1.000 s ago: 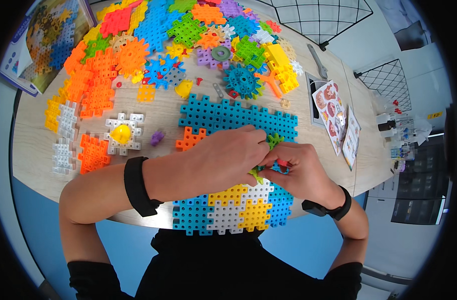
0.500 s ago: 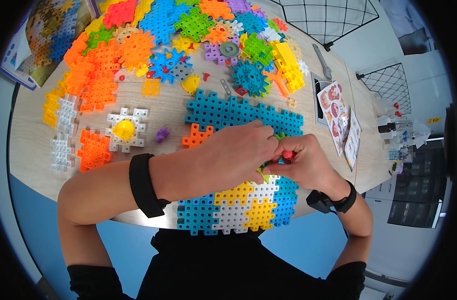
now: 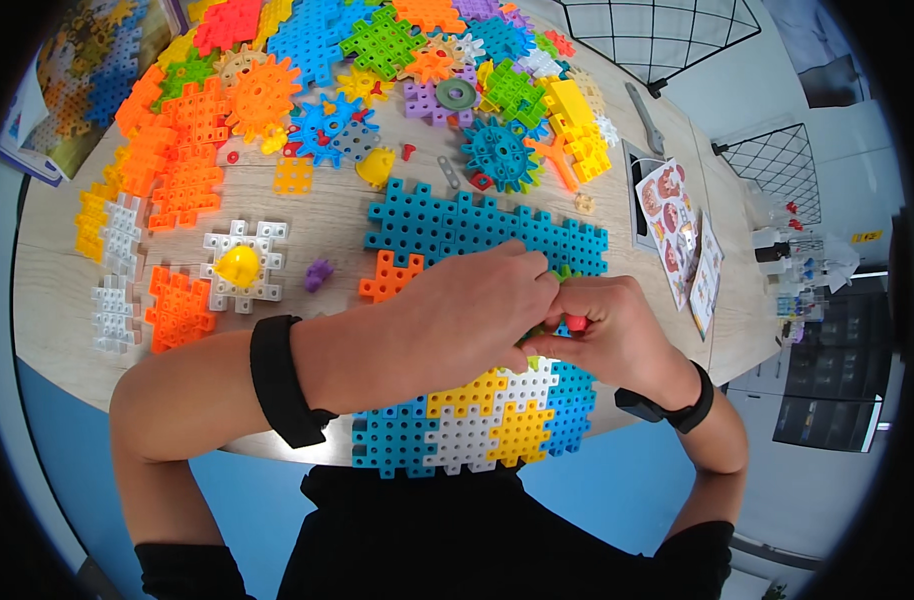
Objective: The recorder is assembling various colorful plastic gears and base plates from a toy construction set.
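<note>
My left hand [image 3: 467, 310] reaches across the assembled panel, its fingers curled around a light green toy building piece [image 3: 563, 272] that shows only in slivers. Against it, my right hand [image 3: 609, 325] is closed, with a small red piece [image 3: 575, 323] between thumb and fingers. How the red and green pieces meet is hidden by the fingers. Beneath the hands lies a panel of interlocked perforated plates: a teal strip [image 3: 457, 222] at the far side, an orange plate [image 3: 389, 274] at its left, and yellow, white [image 3: 462, 438] and blue plates at the near edge.
A white plate with a yellow rounded part [image 3: 239, 266], an orange plate [image 3: 180, 308] and a small purple part [image 3: 318, 274] lie left. Plates and gears, including a teal gear [image 3: 499, 157], pile up behind. A grey wrench-like tool [image 3: 645, 118] and printed sheets [image 3: 669, 225] lie right.
Both hands stay together over the panel, with only a slight shift of the fingers around the red piece. The view has shifted a little.
</note>
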The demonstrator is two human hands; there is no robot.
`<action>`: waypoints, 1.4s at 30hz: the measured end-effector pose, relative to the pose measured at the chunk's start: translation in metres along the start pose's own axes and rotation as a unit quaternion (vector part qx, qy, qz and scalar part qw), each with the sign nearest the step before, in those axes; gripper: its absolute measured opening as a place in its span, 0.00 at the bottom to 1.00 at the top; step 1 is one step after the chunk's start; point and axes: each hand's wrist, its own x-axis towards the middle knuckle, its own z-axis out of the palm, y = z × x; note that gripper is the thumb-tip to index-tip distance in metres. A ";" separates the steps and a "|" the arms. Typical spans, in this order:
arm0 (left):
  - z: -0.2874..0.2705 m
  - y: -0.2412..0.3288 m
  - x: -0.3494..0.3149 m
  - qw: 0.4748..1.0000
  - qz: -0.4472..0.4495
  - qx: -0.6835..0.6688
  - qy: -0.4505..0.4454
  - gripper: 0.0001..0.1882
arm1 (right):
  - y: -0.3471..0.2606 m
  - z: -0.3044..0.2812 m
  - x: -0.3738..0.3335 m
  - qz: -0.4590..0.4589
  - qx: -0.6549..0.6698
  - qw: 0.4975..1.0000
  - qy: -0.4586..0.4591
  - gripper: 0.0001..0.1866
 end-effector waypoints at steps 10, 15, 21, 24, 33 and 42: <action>0.000 0.000 0.002 1.000 -0.013 -0.002 -0.007 0.23 | 0.003 0.001 -0.002 -0.044 -0.010 0.999 0.012 0.07; -0.002 0.001 0.002 1.000 -0.017 0.001 -0.016 0.23 | 0.003 0.002 -0.002 -0.043 -0.001 0.999 0.010 0.06; -0.001 0.000 0.001 1.000 -0.004 -0.003 -0.007 0.23 | 0.010 0.004 -0.001 -0.012 0.049 0.999 -0.007 0.07; 0.001 -0.002 0.001 1.000 -0.003 0.000 -0.002 0.23 | 0.012 0.004 -0.001 -0.014 0.060 0.998 -0.012 0.07; 0.004 -0.003 0.001 1.000 0.002 0.009 0.000 0.23 | 0.017 0.006 -0.005 -0.053 0.053 0.997 -0.008 0.08; 0.005 -0.003 0.001 1.000 0.000 0.008 0.007 0.22 | 0.015 0.014 -0.010 -0.076 0.021 0.997 0.015 0.07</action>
